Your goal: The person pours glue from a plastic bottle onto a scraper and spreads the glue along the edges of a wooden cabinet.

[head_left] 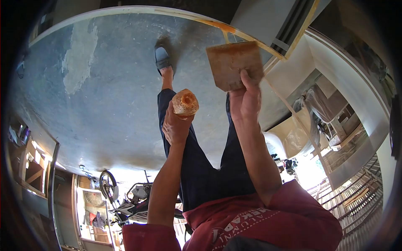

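My left hand is wrapped round a crusted, plastic-looking bottle, whose end facing me has an orange-brown opening. In my right hand is a flat, square brown spreader with a finely notched far edge; my thumb presses on its face and the other fingers are hidden behind it. Orange-brown glue lies on a pale strip just beyond the spreader. Thin strands of the glue run down toward the spreader's notched edge. Between the two hands there is a gap.
My shoe stands on the worn blue-grey floor, left of the spreader. A motorbike appears upside down at the lower left. Wooden framing and plastic sheeting are on the right. A grey panel stands beyond the strip.
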Action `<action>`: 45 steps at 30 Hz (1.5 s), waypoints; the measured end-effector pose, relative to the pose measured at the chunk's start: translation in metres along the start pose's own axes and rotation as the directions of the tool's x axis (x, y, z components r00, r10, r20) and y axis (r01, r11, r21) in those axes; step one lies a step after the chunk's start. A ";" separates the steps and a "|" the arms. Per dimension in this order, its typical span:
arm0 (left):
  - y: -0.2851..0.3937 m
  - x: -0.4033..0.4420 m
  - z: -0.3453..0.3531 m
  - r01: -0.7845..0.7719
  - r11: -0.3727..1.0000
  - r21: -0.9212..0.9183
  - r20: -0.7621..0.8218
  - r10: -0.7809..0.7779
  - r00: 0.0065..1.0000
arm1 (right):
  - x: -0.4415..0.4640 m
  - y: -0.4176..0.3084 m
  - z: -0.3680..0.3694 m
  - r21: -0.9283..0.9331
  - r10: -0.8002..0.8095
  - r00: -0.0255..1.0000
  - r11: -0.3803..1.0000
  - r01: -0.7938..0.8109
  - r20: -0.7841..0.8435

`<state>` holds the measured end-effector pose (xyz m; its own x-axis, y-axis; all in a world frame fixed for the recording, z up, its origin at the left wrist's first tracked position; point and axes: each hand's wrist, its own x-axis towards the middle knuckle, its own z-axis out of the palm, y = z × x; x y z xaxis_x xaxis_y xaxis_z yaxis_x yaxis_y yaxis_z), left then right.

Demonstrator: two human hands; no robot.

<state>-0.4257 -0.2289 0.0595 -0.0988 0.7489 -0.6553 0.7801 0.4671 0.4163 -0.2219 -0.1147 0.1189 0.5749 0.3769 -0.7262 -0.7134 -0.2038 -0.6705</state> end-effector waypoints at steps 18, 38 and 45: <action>0.005 0.002 0.001 -0.066 0.997 0.028 -0.001 0.066 0.998 | 0.023 -0.051 0.017 -0.496 -0.124 0.503 -0.478 0.725 0.856; 0.015 0.003 -0.010 -0.021 1.000 -0.002 0.003 0.021 1.000 | 0.016 -0.081 -0.017 -0.431 -0.098 0.421 -0.133 0.892 0.902; 0.053 0.001 0.009 0.071 0.997 -0.042 -0.132 -0.076 0.988 | 0.062 -0.178 -0.067 -0.268 -0.181 0.433 0.563 0.782 0.883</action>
<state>-0.3788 -0.2073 0.0757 -0.2384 0.7664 -0.5964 0.7446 0.5385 0.3944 -0.0325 -0.1158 0.1834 0.0237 0.9980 -0.0593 0.1553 -0.0623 -0.9859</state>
